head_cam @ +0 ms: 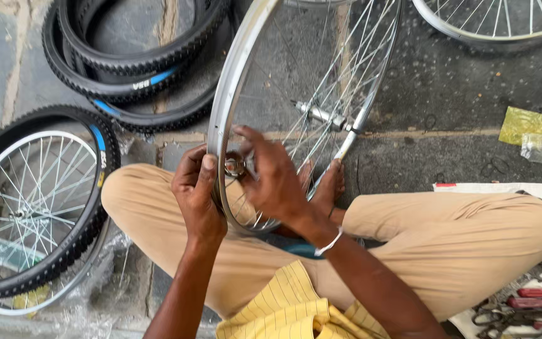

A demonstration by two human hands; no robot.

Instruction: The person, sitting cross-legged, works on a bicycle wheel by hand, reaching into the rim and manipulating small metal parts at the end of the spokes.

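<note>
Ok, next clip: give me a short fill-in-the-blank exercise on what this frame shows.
1. Both hands work at the rim of a bare silver ____ standing upright between the person's knees.
2. The left hand grips the rim from the outside, while the right hand reaches in from the ____ side.
3. The complete wheel lying on the person's left already wears a black ____.
4. The spare tyres are stacked on the ____.

Missing words: wheel; spoke; tyre; ground

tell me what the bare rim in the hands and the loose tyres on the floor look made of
Bare rim: looks like bright metal, steel or aluminium, going by its silvery sheen. Loose tyres: look like matt black rubber with knobbly tread and blue stripes.
</note>
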